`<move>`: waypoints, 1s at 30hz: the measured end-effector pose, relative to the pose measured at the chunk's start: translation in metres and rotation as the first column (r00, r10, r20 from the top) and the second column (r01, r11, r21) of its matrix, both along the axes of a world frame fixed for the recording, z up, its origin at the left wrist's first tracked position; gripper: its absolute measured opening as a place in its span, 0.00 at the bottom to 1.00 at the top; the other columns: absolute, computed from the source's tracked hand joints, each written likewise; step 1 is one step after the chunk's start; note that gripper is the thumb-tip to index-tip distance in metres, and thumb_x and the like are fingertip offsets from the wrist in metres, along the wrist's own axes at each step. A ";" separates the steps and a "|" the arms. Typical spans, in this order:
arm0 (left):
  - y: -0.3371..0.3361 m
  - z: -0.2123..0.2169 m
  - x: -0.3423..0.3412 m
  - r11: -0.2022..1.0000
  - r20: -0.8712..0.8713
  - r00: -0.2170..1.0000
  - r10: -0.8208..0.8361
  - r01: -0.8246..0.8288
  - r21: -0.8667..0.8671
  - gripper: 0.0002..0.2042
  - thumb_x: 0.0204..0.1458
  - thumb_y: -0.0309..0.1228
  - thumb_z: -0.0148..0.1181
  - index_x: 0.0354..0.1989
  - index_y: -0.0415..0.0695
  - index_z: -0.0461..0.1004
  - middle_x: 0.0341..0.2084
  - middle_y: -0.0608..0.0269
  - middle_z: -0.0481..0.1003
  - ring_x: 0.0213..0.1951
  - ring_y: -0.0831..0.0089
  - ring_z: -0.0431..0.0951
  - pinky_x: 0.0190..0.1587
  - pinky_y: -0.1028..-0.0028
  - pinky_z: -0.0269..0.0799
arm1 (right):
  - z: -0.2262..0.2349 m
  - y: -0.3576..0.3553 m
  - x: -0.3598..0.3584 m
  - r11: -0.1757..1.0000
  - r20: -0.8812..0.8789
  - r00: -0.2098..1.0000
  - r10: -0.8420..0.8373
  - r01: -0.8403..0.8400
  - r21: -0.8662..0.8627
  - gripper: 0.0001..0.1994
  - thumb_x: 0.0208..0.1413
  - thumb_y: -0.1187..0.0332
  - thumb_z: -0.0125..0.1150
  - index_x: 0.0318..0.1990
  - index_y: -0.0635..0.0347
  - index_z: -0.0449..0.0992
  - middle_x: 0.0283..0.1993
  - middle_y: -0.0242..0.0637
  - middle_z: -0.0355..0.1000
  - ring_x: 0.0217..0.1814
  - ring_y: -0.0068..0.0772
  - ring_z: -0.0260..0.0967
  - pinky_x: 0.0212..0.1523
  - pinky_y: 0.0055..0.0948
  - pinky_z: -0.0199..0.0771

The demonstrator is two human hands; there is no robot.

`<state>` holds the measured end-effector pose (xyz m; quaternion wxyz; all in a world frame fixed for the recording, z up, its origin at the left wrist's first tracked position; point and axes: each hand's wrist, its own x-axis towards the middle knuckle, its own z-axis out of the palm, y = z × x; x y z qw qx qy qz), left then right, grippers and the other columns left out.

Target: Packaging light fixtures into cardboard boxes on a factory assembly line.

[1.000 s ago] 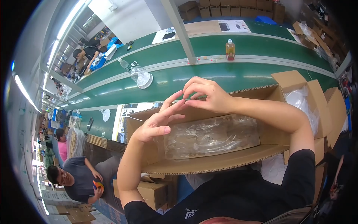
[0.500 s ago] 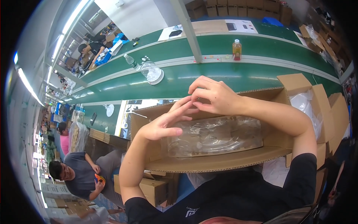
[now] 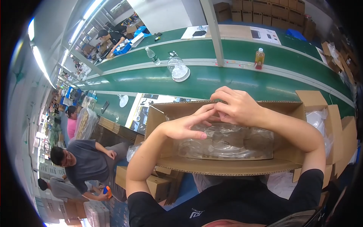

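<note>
An open cardboard box lies in front of me, with a clear plastic bag holding a see-through item inside it. My left hand reaches over the box's left part, fingers stretched flat and pointing right. Its fingertips meet my right hand, which is curled over the box's far wall. What my right fingers pinch, if anything, is hidden. Both hands hover just above the bag.
A green conveyor runs behind the box, carrying a water bottle, a clear dome on a white base and an orange drink bottle. A second open box with plastic stands at right. A person crouches at lower left beside small cartons.
My hands stay joined above the box. My left fingers have straightened out flatter, and the view has shifted slightly so the box sits further right.
</note>
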<state>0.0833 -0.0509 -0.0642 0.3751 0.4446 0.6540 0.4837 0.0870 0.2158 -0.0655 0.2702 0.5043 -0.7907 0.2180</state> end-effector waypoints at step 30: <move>0.006 0.056 -0.060 0.801 -0.801 0.516 0.303 -0.593 -0.079 0.03 0.53 0.28 0.63 0.34 0.43 0.80 0.32 0.57 0.79 0.32 0.62 0.80 0.36 0.64 0.74 | -0.020 0.065 -0.065 0.890 0.819 0.360 -0.447 0.083 0.449 0.25 0.61 0.48 0.55 0.46 0.64 0.80 0.44 0.50 0.79 0.48 0.47 0.76 0.50 0.42 0.74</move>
